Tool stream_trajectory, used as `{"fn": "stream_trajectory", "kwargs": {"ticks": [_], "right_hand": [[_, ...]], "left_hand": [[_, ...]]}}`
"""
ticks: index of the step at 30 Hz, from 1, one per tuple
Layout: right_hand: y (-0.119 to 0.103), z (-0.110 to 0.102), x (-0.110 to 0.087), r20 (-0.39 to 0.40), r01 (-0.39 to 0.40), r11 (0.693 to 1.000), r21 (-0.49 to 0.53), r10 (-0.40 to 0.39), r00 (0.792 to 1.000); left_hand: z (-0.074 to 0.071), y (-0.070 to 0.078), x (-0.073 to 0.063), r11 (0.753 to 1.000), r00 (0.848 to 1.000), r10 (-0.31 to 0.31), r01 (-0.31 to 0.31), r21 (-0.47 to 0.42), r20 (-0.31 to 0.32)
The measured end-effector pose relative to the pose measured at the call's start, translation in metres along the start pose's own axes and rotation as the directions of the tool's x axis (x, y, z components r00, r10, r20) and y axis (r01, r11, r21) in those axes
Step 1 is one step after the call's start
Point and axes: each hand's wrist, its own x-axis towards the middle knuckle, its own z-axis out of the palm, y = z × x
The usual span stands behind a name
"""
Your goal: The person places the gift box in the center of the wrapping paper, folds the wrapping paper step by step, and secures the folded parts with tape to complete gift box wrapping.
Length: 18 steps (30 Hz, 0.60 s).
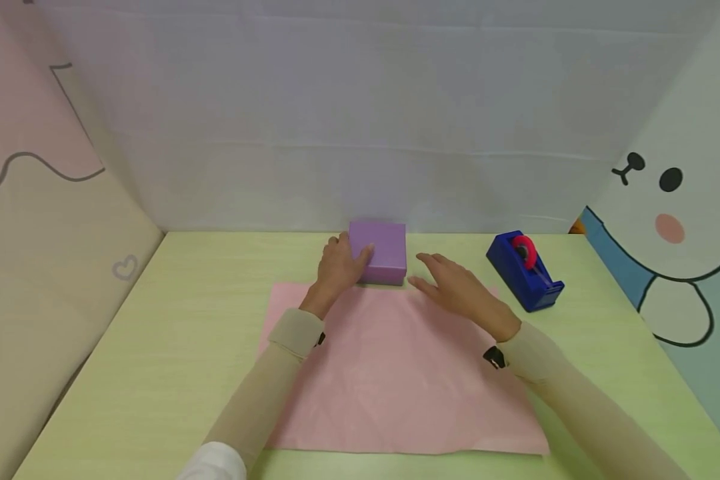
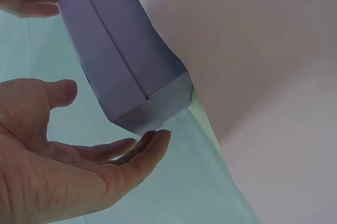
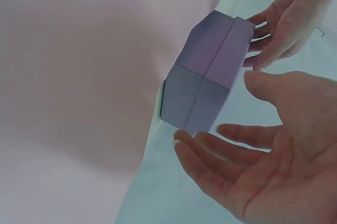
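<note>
Sleeves (image 1: 253, 387) overhang pink paper (image 1: 408, 393) (white cloth (image 1: 360, 100) backs the table (image 1: 198, 320)), both hands (image 1: 339, 267) (image 1: 456, 287) wide beside a purple box (image 1: 387, 247).

The head view looks forward and down from above; both wrist views (nearer, apparently tilted) share the purple box (image 1: 379, 245), facing it from opposite sides.

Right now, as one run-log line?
left hand: beside purple box, contact unclear | right hand: right of box, apart | box: at far edge of pink sheet | blue tape dispenser: right of box
</note>
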Motion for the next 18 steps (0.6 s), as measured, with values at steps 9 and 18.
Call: {"fn": "stream_trajectory", "kwargs": {"ticks": [9,18], "right_hand": [[0.002,0.008,0.022,-0.014,-0.013,0.993,0.119,0.014,1.000],[0.003,0.017,0.044,0.050,-0.089,0.952,0.293,0.077,0.996]], "left_hand": [[0.002,-0.001,0.005,0.998,1.000,-0.002,0.004,-0.065,0.029],[0.005,-0.004,0.009,0.994,0.998,-0.038,0.042,-0.098,0.044]]}}
